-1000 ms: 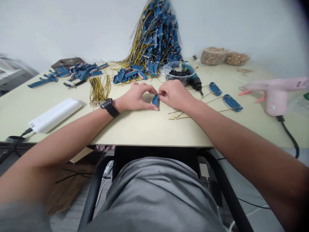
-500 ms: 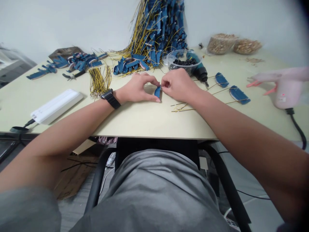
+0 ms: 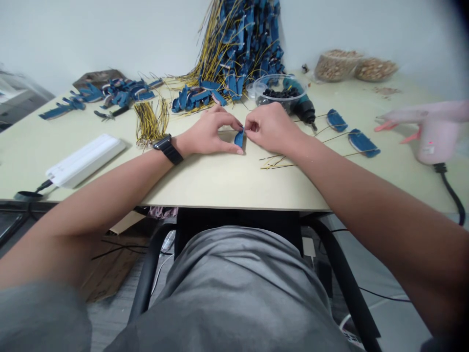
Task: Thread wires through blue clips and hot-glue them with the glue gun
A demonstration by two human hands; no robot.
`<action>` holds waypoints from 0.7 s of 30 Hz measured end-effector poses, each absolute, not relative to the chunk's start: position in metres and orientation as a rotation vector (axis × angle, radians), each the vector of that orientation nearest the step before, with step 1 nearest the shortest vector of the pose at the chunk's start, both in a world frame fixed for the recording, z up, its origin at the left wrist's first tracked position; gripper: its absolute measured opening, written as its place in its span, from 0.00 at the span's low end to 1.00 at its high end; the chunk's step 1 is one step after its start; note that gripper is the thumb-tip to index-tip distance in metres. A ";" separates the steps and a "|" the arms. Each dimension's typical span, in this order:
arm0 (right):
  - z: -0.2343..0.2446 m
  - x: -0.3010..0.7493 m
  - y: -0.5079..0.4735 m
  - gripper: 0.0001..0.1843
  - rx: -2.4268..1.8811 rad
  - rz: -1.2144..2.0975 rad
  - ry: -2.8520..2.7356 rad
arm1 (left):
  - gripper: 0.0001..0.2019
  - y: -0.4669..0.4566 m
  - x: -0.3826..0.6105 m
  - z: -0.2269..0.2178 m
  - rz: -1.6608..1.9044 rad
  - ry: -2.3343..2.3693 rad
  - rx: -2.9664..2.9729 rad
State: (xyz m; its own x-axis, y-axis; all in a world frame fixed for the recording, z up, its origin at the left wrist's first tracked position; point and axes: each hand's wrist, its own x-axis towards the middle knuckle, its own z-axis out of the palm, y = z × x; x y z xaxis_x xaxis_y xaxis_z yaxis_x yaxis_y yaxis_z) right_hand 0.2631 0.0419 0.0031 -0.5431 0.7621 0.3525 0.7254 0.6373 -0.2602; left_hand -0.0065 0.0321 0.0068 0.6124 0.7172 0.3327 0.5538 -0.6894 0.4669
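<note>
Near the middle of the table, a small curved blue piece (image 3: 239, 139) stands between the thumb and forefinger of my left hand (image 3: 209, 131), which grips it. A thin wire runs behind these fingers toward the piece. My right hand (image 3: 269, 128) is closed in a pinch at the piece's upper right edge; its fingertips hide what they hold. Below my right wrist lie several yellow-and-black wires (image 3: 273, 162). They lead under my forearm toward two more blue pieces, a smaller one (image 3: 336, 121) and a larger one (image 3: 363, 143).
A pink glue gun (image 3: 432, 129) stands on the right. Behind my hands are a clear tub (image 3: 280, 93) of black bits, a power drill (image 3: 304, 108) and a tall heap of blue pieces (image 3: 244, 49). A wire bundle (image 3: 150, 120), pliers (image 3: 112, 114) and a white box (image 3: 86, 161) lie left.
Both hands stay at the blue piece in nearly the same pose. Only a very slight shift of the fingers and the view shows.
</note>
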 end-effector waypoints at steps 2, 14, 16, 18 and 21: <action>0.003 0.263 0.041 0.08 -1.168 0.129 -2.423 | 0.52 0.034 -0.007 0.006 0.731 1.050 2.511; 0.013 0.257 0.035 0.12 -1.189 0.224 -2.382 | 0.54 0.041 -0.003 0.006 0.735 1.033 2.479; 0.014 0.257 0.034 0.12 -1.193 0.228 -2.389 | 0.53 0.041 -0.003 0.005 0.733 1.032 2.484; 0.014 0.257 0.034 0.13 -1.189 0.215 -2.398 | 0.53 0.043 -0.004 0.004 0.730 1.030 2.497; 0.013 0.257 0.035 0.13 -1.176 0.179 -2.409 | 0.51 0.047 -0.006 0.001 0.737 1.005 2.528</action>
